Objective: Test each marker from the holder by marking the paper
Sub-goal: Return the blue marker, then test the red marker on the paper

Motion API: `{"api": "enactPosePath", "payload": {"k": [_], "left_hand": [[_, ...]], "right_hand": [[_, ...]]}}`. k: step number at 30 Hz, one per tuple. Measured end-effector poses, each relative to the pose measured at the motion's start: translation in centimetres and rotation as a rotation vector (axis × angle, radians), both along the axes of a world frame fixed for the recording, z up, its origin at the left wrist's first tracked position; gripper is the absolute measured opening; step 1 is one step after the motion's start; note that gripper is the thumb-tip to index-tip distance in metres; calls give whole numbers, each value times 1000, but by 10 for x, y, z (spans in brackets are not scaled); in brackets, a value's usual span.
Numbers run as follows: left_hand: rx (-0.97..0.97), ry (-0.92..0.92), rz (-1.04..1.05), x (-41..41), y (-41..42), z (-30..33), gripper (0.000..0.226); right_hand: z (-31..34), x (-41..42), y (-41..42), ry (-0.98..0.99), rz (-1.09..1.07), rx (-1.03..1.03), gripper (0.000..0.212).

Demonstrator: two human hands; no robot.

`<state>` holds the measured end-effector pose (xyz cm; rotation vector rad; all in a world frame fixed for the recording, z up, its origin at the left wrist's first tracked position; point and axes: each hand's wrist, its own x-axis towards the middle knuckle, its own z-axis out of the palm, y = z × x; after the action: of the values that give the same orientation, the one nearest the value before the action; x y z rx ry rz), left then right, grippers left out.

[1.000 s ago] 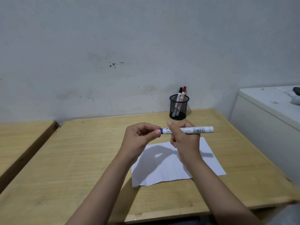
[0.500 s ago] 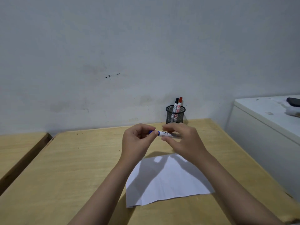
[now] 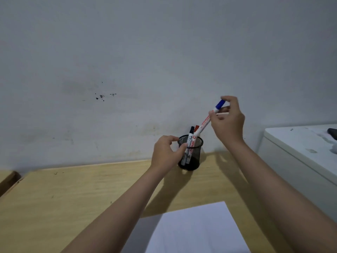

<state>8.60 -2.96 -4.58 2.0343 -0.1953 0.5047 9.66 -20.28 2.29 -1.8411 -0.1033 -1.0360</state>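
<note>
Blue-capped marker (image 3: 206, 123) now at the holder (image 3: 191, 156), pinched in right-hand fingers (image 3: 212, 115); left hand (image 3: 166, 152) steadying holder.

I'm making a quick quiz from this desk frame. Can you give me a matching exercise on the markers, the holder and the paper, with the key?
Things:
1. blue-capped marker
2. black-capped marker
3. mesh holder
4. paper

States:
A. lying flat on the near desk
B. steadied by the left hand
C. standing in the holder, untouched
D. pinched by the right hand, lower end at the holder's rim

Pairs: 1-D, 2-C, 3-B, 4-A
</note>
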Motion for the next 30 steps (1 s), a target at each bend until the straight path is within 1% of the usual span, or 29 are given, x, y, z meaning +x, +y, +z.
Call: {"api": "enactPosePath", "payload": {"k": [3,5,9,11,13,16,19,21,23,25,28,30], "left_hand": [[124,-28,-8,22,-12,-10,41],[147,-39,-6,33,-15,-16,41],[64,-25,6,41,-17,-24,40],[22,-19,-4,41,-18,-26,38],[4,-24,-8,41,-18,-27,37],[-8,-40,-10,41,-17,-28,35],[-6,-47,-6,41,-17,-28,35],[-7,-42,0,41,-18,-28,36],[20,-38,10,40,-18,-28,41],[59,-9,28,37,-19,-29,43],[24,12,48,22,-16,-25,38],[-73,14,28,4,-13,-15,29]], "right_hand": [[-21,25,3,224,11,-155,38],[-37,36,4,347,15,-247,40],[-56,52,4,493,-47,-366,36],[-59,57,4,507,-87,-432,44],[-59,62,5,472,-109,-490,50],[-55,68,7,462,-176,-580,40],[-53,68,10,426,-197,-588,29],[-53,66,12,344,-128,-544,21],[-51,59,14,239,19,-490,13],[-46,47,18,121,129,-424,11],[-32,24,19,-48,100,-439,11],[-21,5,17,-118,105,-450,11]]}}
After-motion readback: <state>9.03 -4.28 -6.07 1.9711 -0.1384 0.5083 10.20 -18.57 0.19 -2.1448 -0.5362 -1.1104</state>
